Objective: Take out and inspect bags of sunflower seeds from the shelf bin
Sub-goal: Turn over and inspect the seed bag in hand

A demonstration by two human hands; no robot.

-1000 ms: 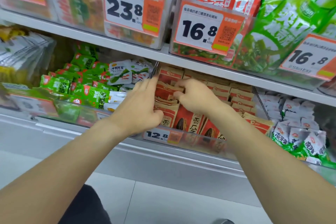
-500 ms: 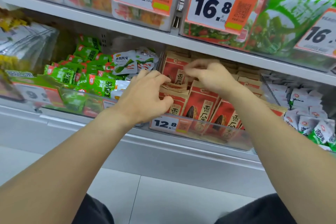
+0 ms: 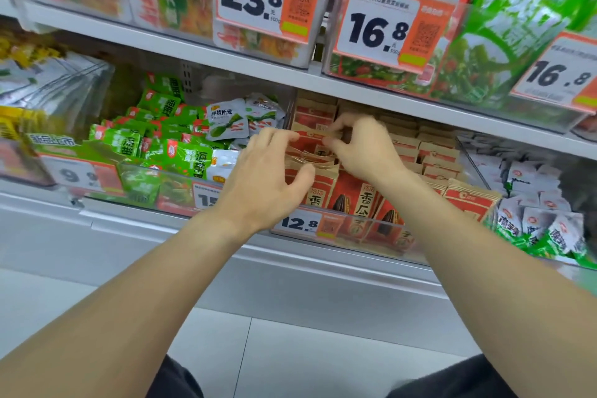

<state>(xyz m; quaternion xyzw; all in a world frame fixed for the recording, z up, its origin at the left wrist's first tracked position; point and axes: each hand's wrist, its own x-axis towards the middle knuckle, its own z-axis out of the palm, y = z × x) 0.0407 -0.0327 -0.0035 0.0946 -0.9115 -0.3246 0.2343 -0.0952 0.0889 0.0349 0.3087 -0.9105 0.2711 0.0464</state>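
Shelf edge: grey lower shelf [image 3: 323, 255] running from 9 o'clock to 3 o'clock, its front lip just below both wrists.
Upper shelf: grey board [image 3: 200, 52] close overhead, leaving only a low gap above the bags.
Bin front: clear wall of the shelf bin [image 3: 349, 233] carrying the 12.8 price tag [image 3: 300, 223], low enough to reach over.
Bin sides: clear divider at 9 o'clock against the green snack packs [image 3: 181, 155]; another at 3 o'clock against the white and green packs [image 3: 536, 220].
Open room: pale floor [image 3: 290, 349] at 6 o'clock, between the two forearms.
Task thing: red and tan bags of sunflower seeds [image 3: 358, 200] standing in rows inside the bin, front row upright against the clear wall.
Lifted bag [image 3: 310, 139]: raised a little above the row, upper edge between the two hands, blurred.
Left hand [image 3: 268, 178]: at 9 o'clock of the lifted bag, grip narrow, fingertips curled onto the bag's left upper edge, thumb apart lower down at the bags in front.
Right hand [image 3: 361, 149]: at 3 o'clock of the lifted bag, grip narrow, thumb and forefinger pinching its right upper edge.
Above: price tags 23.8 [image 3: 252, 0] and 16.8 [image 3: 378, 32] at 12 o'clock on upper bins.
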